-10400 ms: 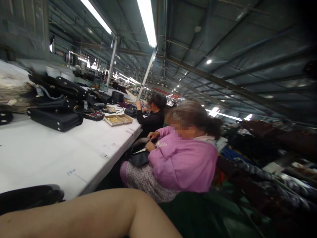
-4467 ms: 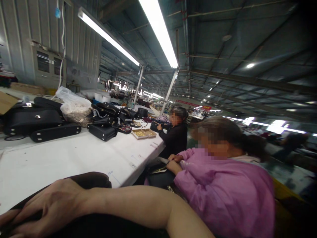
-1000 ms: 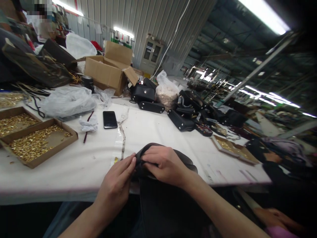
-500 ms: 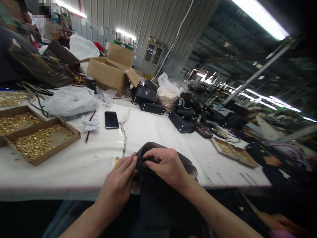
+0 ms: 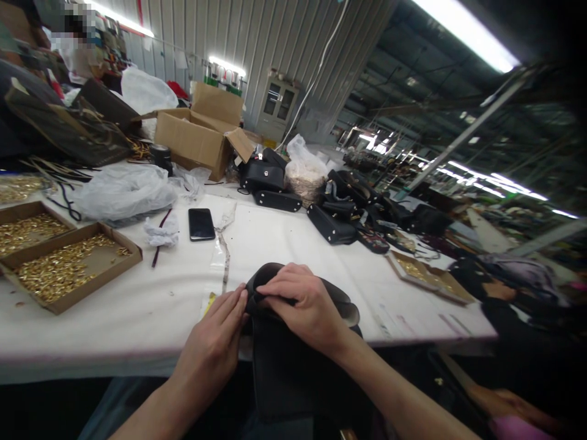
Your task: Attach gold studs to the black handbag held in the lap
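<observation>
A black handbag (image 5: 293, 373) with an opened-out top lies at the front edge of the white-covered table, its dark flap hanging down toward me. My left hand (image 5: 215, 333) grips the bag's left edge, fingers pressed together along the side and the thumb out of sight. Over the bag's opening, my right hand (image 5: 300, 302) pinches a fold of the black material near the same left corner. Whether a small part sits between those right fingertips is hidden. The pale inner lining shows at the right end of the opening.
Cardboard trays of gold hardware (image 5: 68, 266) stand at the left, another tray (image 5: 426, 278) at the right. A phone (image 5: 201, 224), crumpled plastic (image 5: 128, 189), a cardboard box (image 5: 192, 140) and several black bags (image 5: 330, 223) lie farther back. A co-worker's arm (image 5: 499, 290) is at the right.
The view has shifted slightly, so the table things appear a little farther left. My right hand's fingers have stretched a bit over the bag's fold; both hands stay on the bag.
</observation>
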{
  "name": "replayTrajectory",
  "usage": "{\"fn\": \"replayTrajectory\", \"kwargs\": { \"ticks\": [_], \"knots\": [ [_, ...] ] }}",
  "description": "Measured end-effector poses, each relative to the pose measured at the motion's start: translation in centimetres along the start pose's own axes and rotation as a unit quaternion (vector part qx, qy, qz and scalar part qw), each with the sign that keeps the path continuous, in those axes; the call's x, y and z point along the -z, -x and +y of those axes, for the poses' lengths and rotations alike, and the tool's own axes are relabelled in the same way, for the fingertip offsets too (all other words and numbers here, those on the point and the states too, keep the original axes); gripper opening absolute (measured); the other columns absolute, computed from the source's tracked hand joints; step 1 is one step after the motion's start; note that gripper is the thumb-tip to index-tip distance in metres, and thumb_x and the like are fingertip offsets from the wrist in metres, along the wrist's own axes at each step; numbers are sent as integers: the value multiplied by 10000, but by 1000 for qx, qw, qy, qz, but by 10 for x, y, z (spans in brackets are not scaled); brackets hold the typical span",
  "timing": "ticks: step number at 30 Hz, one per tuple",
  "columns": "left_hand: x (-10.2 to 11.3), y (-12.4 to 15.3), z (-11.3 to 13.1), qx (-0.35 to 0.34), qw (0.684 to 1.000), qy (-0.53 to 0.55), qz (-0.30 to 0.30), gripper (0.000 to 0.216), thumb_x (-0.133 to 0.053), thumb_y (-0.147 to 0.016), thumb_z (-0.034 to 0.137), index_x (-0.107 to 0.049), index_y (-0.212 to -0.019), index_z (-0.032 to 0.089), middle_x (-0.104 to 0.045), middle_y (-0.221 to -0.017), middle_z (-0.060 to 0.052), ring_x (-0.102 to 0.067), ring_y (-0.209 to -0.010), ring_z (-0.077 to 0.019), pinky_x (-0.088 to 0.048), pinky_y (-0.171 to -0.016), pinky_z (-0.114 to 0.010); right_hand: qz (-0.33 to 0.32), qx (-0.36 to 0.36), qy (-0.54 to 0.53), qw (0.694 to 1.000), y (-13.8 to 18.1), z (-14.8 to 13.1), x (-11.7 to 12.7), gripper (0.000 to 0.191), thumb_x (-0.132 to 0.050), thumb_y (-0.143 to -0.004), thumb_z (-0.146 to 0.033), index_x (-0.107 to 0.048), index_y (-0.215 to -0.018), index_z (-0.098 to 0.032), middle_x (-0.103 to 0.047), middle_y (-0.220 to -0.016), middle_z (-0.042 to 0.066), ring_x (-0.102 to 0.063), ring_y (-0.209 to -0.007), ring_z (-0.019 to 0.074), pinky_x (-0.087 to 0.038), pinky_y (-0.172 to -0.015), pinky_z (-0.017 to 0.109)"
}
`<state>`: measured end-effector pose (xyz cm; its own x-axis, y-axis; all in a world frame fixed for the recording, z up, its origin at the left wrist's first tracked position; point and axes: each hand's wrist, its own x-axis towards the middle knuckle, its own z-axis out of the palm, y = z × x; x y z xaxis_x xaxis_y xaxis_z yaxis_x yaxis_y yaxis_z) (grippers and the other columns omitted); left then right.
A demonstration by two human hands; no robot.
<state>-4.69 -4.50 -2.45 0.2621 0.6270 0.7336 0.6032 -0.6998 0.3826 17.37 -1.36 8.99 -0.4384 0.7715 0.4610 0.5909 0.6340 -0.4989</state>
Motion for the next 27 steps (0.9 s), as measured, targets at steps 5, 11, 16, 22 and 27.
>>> {"fn": "replayTrajectory", "kwargs": {
  "ticks": [5, 11, 16, 22, 27],
  "knots": [
    [0, 0, 0, 3, 1000, -20, -23, 587, -543, -1092, 68, -430, -1655, 194, -518, -1646, -67, -536, -1520, -237, -570, -1274, -481, -9, -24, -89, 996, -1, 1, -4, 286, -841, -950, -117, -879, -1130, -336, -823, -1032, -19, -764, -941, 145, -600, -881, 307],
    [-2, 1, 0, 5, 1000, -11, -17, 581, -530, -1100, 65, -431, -1653, 214, -539, -1629, -47, -555, -1499, -210, -560, -1283, -472, -9, -41, -99, 994, -2, 0, -5, 305, -848, -922, -84, -873, -1148, -287, -813, -1035, -9, -755, -963, 147, -606, -902, 289],
    [-2, 3, 2, 11, 1000, -8, -25, 589, -508, -1106, 77, -412, -1667, 230, -535, -1632, -42, -548, -1511, -212, -570, -1274, -469, -43, 0, -49, 998, -3, 2, -6, 214, -791, -985, -147, -858, -1152, -262, -785, -1092, 30, -716, -1030, 184, -590, -940, 341],
    [-1, 5, 2, 35, 998, 15, -45, 625, -481, -1125, 119, -336, -1708, 291, -510, -1656, -31, -513, -1542, -208, -551, -1303, -485, -70, 47, 7, 996, -9, 1, -5, 133, -729, -998, -146, -794, -1084, -224, -773, -1047, 30, -681, -1039, 203, -581, -973, 370],
    [7, 3, 9, 73, 992, 55, -87, 564, -441, -1156, 224, -350, -1701, 338, -467, -1691, -9, -470, -1573, -191, -480, -1362, -469, -93, 61, 24, 994, -13, 1, -2, 125, -698, -968, -123, -737, -1054, -205, -741, -1039, 47, -658, -1046, 214, -579, -963, 376]
  ]
}}
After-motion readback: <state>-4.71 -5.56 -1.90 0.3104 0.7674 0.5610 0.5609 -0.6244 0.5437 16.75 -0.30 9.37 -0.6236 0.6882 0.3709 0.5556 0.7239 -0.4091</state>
